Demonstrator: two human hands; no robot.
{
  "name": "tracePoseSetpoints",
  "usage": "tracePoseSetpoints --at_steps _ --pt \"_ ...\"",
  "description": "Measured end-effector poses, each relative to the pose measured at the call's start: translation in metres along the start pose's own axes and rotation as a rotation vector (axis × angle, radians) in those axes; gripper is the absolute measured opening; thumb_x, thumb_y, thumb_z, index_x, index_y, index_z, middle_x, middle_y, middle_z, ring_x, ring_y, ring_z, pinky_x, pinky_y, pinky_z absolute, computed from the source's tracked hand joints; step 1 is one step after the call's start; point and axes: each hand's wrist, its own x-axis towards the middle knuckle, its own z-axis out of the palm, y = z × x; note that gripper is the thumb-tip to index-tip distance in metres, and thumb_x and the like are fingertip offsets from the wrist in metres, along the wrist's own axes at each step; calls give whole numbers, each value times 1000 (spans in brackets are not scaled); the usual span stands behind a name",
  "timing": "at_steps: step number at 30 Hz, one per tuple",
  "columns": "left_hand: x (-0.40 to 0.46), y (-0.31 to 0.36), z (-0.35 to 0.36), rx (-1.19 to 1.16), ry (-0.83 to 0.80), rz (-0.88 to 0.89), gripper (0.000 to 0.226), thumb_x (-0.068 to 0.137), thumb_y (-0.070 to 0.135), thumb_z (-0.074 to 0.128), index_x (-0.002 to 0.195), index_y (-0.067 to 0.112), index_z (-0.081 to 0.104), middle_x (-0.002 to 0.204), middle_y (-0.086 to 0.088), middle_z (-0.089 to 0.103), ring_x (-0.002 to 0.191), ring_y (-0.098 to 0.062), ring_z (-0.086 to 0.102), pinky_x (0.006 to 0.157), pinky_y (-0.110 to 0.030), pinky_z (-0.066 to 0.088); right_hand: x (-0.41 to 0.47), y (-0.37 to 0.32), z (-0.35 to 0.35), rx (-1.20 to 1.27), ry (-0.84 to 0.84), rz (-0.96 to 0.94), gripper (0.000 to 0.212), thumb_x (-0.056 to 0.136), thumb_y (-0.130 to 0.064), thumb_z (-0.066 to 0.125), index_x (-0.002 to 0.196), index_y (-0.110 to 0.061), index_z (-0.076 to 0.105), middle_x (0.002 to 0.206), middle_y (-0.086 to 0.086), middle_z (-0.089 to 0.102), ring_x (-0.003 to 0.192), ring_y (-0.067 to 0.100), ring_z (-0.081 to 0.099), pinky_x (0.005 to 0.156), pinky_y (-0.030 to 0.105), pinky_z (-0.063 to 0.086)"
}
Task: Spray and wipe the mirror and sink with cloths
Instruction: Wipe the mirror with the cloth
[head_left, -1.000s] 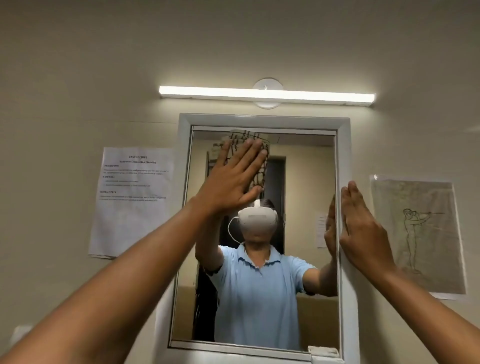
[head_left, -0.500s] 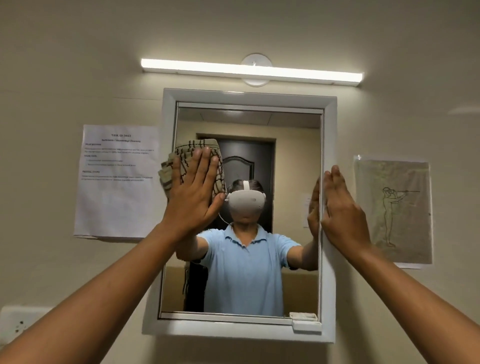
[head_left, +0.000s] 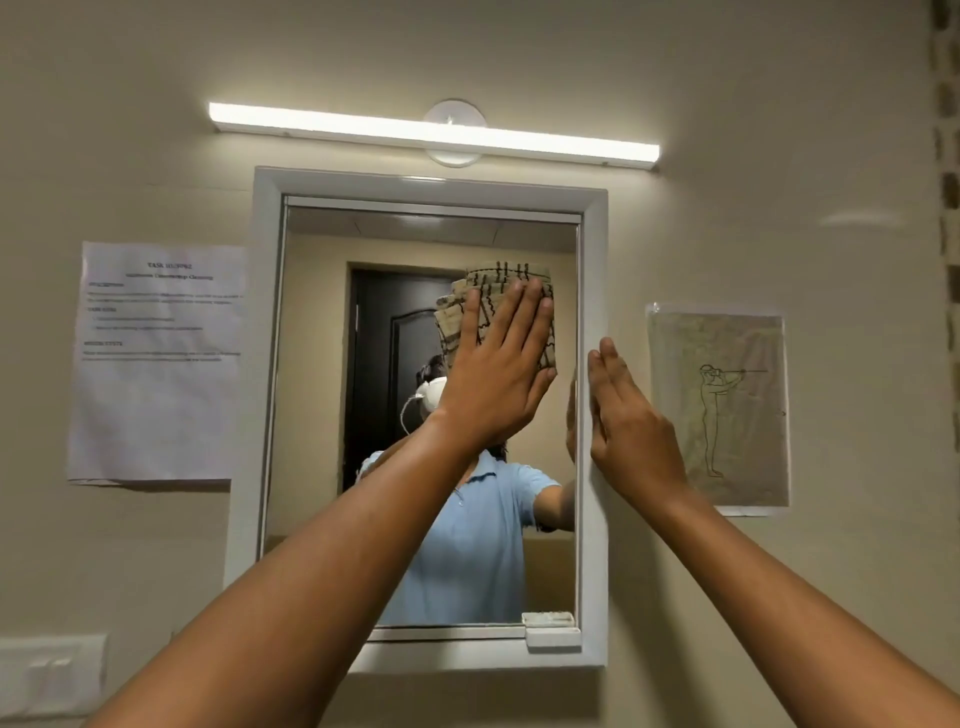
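A printed sheet (head_left: 158, 358) taped to the beige wall (head_left: 779, 104) left of the mirror (head_left: 322, 389) is headed "TASK"; the rest is too blurred to read. Right of the white mirror frame (head_left: 592, 519) hangs a line drawing (head_left: 719, 405) of a standing figure. The left hand (head_left: 496, 379), fingers straight and together, presses a checked cloth (head_left: 493, 283) flat against the upper right glass. The right hand (head_left: 628, 421), fingers straight, rests on the frame's right edge. A tube light (head_left: 431, 130) glows above; a switch plate (head_left: 49, 675) sits at lower left.

Left hand (head_left: 498, 384) w/ cloth (head_left: 498, 312) slid from mirror's (head_left: 311, 415) left side across to upper right — near right hand (head_left: 631, 431).
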Motion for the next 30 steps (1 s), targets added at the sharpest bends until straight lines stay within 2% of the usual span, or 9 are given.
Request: tracePoseSetpoints --at_steps 2,5,9,13,17,19,21,26,30 --pt "-2 10 3 1 -1 18 71 101 51 24 156 10 7 164 -12 0 152 -28 -3 118 -60 4 -4 3 1 -1 22 0 71 90 1 55 153 -12 24 161 4 19 99 22 68 61 25 55" --pt "-19 22 9 2 0 108 71 101 51 25 156 9 8 164 -14 1 152 -29 -2 118 -60 5 -11 5 2 11 29 -6 63 95 -5 52 152 -11 27 160 6 23 111 26 64 67 33 58" --pt "-42 37 13 1 -29 180 71 101 51 26 156 9 8 164 -13 1 152 -29 -3 118 -60 5 -19 2 4 38 16 27 71 90 2 54 153 -10 22 160 7 22 117 27 62 72 30 56" --pt "-50 28 9 4 -51 223 71 101 51 26 156 10 10 164 -13 4 152 -28 -2 120 -58 4 -19 -2 8 22 -8 67 83 83 10 52 154 -10 16 162 7 15 104 27 67 65 24 52" --pt "-65 5 5 21 -85 230 71 101 51 26 156 11 10 164 -12 4 152 -28 -1 119 -58 5 -20 -5 11 -2 -2 87 83 81 11 48 154 -10 15 162 7 15 72 21 64 55 22 41" --pt "-76 -15 2 43 -102 207 71 101 52 26 156 11 9 164 -12 3 152 -29 -1 119 -58 5 -21 -4 14 -1 6 95 84 80 13 47 154 -10 15 162 8 15 69 22 63 54 22 40" --pt "-87 -41 -2 77 -118 163 72 100 53 25 156 12 7 164 -13 1 152 -29 -2 119 -59 6 -21 -6 17 3 23 101 86 79 15 48 154 -9 15 162 9 15 74 27 65 54 23 41" --pt "-117 -108 -11 132 -119 37 74 99 54 27 156 11 7 164 -13 1 152 -29 0 118 -61 10 -23 -11 21 -14 56 104 86 78 17 47 154 -8 15 161 10 16 99 37 66 60 23 41" --pt "-149 -124 -9 125 -87 -52 76 98 52 35 156 10 10 164 -13 3 152 -28 1 119 -60 5 -24 -16 22 -41 63 126 82 80 16 47 153 -7 17 161 11 16 100 37 66 59 23 39"
